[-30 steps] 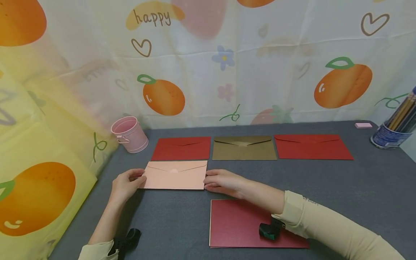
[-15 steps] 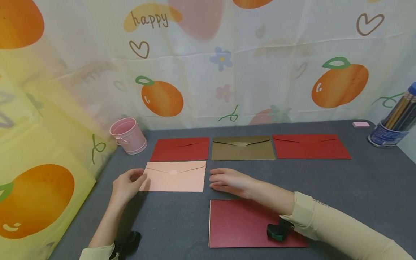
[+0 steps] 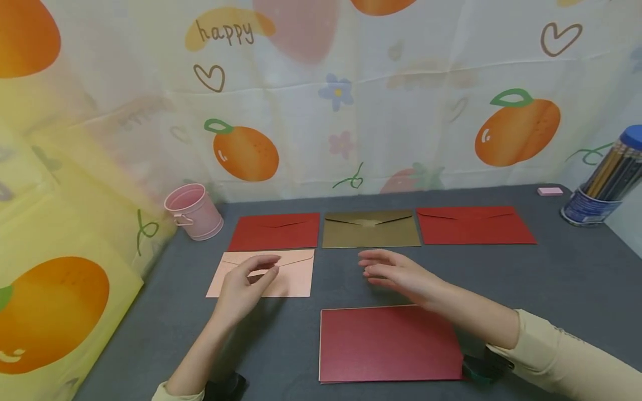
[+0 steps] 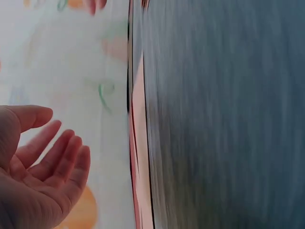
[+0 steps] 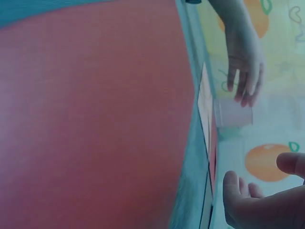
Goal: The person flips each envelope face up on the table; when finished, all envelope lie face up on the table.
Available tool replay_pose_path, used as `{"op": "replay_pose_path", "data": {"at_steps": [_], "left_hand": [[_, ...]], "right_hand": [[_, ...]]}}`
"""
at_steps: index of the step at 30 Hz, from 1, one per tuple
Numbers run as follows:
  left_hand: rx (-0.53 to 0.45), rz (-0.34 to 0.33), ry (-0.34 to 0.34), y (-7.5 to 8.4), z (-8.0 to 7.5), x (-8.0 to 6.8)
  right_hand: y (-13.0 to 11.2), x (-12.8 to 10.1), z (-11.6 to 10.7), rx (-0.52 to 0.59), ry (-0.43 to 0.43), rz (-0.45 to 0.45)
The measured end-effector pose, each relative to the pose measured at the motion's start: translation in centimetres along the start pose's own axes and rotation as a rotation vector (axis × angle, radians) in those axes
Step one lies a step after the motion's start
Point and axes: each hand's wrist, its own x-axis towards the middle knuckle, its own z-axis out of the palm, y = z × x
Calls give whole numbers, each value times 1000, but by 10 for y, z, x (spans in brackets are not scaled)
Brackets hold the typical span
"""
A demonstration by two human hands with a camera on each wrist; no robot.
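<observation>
A pale pink envelope [image 3: 296, 278] lies flap side up on the left of the table, just below a red envelope [image 3: 273, 231]. My left hand [image 3: 246, 284] hovers over the pink envelope, fingers loosely bent, holding nothing. In the left wrist view the left hand [image 4: 47, 167] shows its palm with fingers apart. My right hand [image 3: 401, 275] is raised above the table, fingers loose, between the gold envelope [image 3: 371, 236] and a stack of dark red envelopes [image 3: 386, 345]. The right wrist view shows the right hand [image 5: 262, 195] with thumb and fingers apart.
Another red envelope [image 3: 476, 228] ends the back row on the right. A small pink bucket [image 3: 195, 214] stands at the back left, and a blue pencil holder [image 3: 589, 206] at the back right, near a pink eraser [image 3: 550, 191]. A fruit-print cloth [image 3: 301, 111] hangs behind the grey table [image 3: 501, 278].
Both hands have let go of the pink envelope, which lies flat below the red one. The left hand has moved right over it; the right hand has drawn away to the right.
</observation>
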Motion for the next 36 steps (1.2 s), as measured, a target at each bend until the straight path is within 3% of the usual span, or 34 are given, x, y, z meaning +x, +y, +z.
{"op": "replay_pose_path", "data": {"at_steps": [6, 10, 17, 22, 27, 32, 36], "left_hand": [[-93, 119, -160, 26, 30, -10], [-109, 199, -295, 37, 46, -19], [56, 393, -497, 46, 63, -32], [196, 460, -617, 51, 67, -39], [306, 532, -722, 50, 68, -42], [393, 545, -815, 48, 67, -45], [433, 563, -852, 47, 68, -45]], "right_hand": [[8, -25, -17, -150, 19, -40], [14, -42, -27, -332, -13, -108], [25, -69, -33, -558, -78, -279], [33, -80, -34, -822, -82, -434], [36, -89, -31, -963, -128, -411], [40, -96, -29, -1066, -179, -398], [44, -99, -31, -1106, -206, -417]]}}
